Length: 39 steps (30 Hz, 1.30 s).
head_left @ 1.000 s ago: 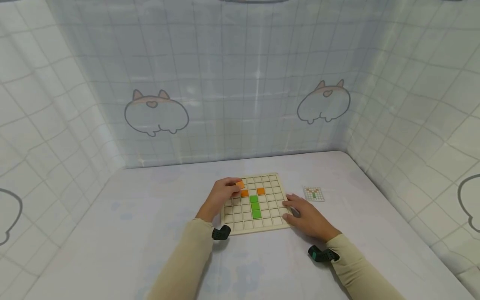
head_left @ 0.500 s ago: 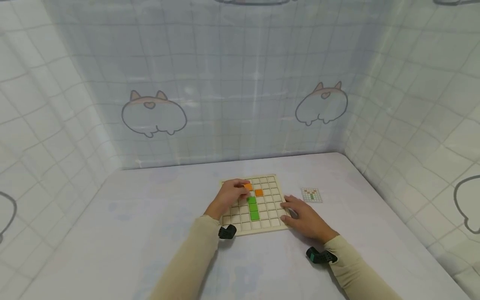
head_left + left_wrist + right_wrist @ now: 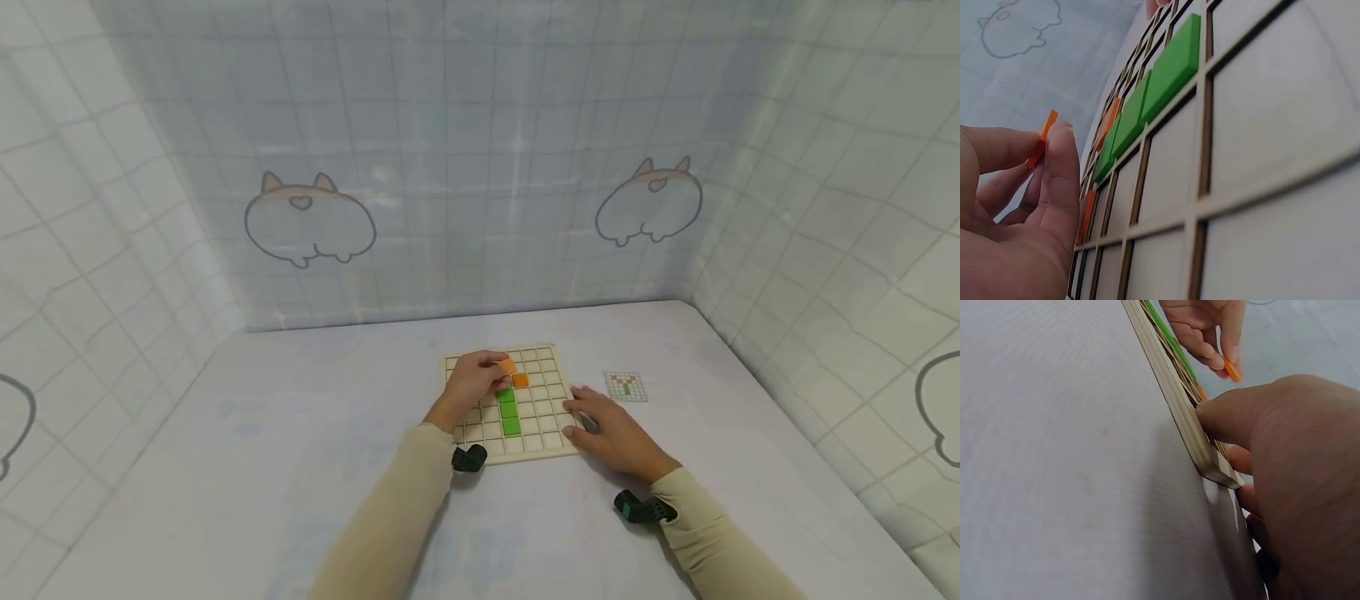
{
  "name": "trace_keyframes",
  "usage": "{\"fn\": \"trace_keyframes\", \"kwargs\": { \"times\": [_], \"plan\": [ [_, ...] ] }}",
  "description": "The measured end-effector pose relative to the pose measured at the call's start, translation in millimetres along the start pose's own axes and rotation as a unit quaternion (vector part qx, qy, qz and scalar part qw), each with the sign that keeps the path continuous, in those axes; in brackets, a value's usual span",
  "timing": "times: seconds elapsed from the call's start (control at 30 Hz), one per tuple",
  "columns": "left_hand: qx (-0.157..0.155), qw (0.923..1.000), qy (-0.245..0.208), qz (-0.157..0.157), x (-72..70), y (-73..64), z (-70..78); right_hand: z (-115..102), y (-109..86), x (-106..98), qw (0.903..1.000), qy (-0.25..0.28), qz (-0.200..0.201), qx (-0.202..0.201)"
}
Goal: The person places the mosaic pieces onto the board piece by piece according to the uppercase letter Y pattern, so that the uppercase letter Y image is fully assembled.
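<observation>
Between thumb and fingertips my left hand (image 3: 471,387) pinches an orange square tile (image 3: 1050,124), raised over the upper middle of a light wooden grid board (image 3: 547,417). On the board lies a column of several green square tiles (image 3: 510,410). One orange tile (image 3: 521,380) sits just up and right of the column; another orange tile (image 3: 1087,215) shows in the left wrist view but is hidden behind my left hand in the head view. My right hand (image 3: 621,435) rests at the board's right edge, its thumb (image 3: 1225,415) touching the rim.
A small card (image 3: 626,387) printed with a coloured grid pattern lies on the table to the right of the board. The table has a pale cloth (image 3: 247,467). Curtain-like walls (image 3: 480,183) with a checked pattern enclose the back and sides.
My left hand has moved right across the board with the orange tile, from the upper left to above the green column, covering another orange tile. My right hand has stayed at the board's edge.
</observation>
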<state>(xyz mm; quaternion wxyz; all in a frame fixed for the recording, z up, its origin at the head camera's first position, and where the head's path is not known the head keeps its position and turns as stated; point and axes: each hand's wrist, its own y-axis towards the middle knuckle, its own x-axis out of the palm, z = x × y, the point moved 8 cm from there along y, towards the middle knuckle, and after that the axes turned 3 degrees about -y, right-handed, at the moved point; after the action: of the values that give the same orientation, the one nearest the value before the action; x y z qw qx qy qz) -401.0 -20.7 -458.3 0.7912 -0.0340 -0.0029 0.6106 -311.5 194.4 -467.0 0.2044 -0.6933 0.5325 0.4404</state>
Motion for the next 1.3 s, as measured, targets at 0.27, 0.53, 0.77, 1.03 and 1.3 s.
{"fn": "trace_keyframes", "kwargs": {
  "times": [0.27,0.53,0.77,1.03,1.3],
  "plan": [
    [-0.01,0.9993,-0.001,0.036,9.4,10.4,1.1,1,-0.4,0,0.9999,0.009,0.004,-0.004],
    [-0.02,0.9986,0.006,0.049,21.5,22.2,1.4,6,0.9,2,0.9999,0.009,-0.003,0.006],
    [-0.001,0.9957,0.076,0.053,20.2,33.9,4.3,4,1.9,3,0.9999,0.01,-0.004,0.005],
    [0.006,0.989,0.143,0.038,21.9,41.8,6.7,0,2.8,2,0.9999,0.008,-0.004,0.01],
    [0.003,0.9859,0.164,0.032,27.8,42.0,7.2,1,2.7,2,0.9999,-0.002,-0.005,0.014]
  ]
}}
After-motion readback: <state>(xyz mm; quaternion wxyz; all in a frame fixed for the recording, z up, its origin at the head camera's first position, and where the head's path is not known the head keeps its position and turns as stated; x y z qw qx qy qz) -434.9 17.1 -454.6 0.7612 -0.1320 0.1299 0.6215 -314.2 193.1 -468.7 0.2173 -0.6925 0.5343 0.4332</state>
